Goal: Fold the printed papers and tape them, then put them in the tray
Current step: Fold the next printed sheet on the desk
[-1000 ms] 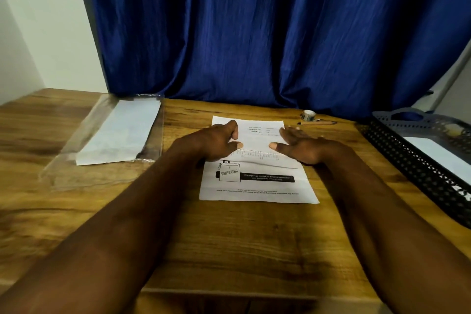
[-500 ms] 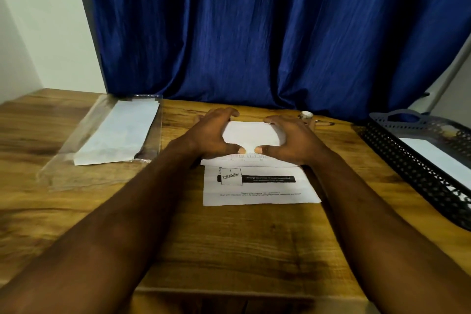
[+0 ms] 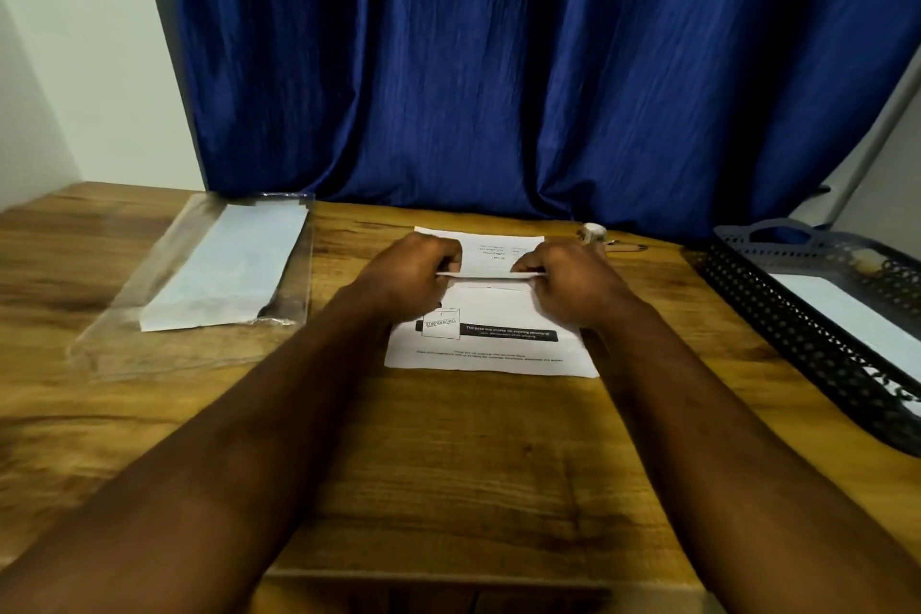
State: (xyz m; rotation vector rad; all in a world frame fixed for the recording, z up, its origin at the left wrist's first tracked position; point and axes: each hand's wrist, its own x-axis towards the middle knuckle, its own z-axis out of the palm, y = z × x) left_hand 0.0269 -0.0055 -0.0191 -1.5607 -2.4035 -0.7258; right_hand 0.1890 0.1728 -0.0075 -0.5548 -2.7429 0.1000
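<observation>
White printed paper [image 3: 491,307] sat mid-fold at centre frame, left hand [image 3: 408,274] and right hand [image 3: 568,279] pinching its lifted edge; taping and tray [image 3: 797,329] awaited.

Your printed paper [image 3: 491,344] lies on the tabletop [image 3: 448,464], black banner toward you, a ridge lifted across its middle, pinched by your left hand [image 3: 413,274] and right hand [image 3: 568,277]. The tape roll [image 3: 593,232] sits just beyond its far right corner. The black mesh tray [image 3: 777,319], well to its right, holds a white sheet [image 3: 847,314].

Hands: I count two, left hand [image 3: 406,277], right hand [image 3: 573,282].
Printed paper [image 3: 491,347]: one.
Tray [image 3: 797,344]: one, three o'clock.
Tape roll [image 3: 594,232]: one.
Plastic sleeve [image 3: 124,339]: one.
</observation>
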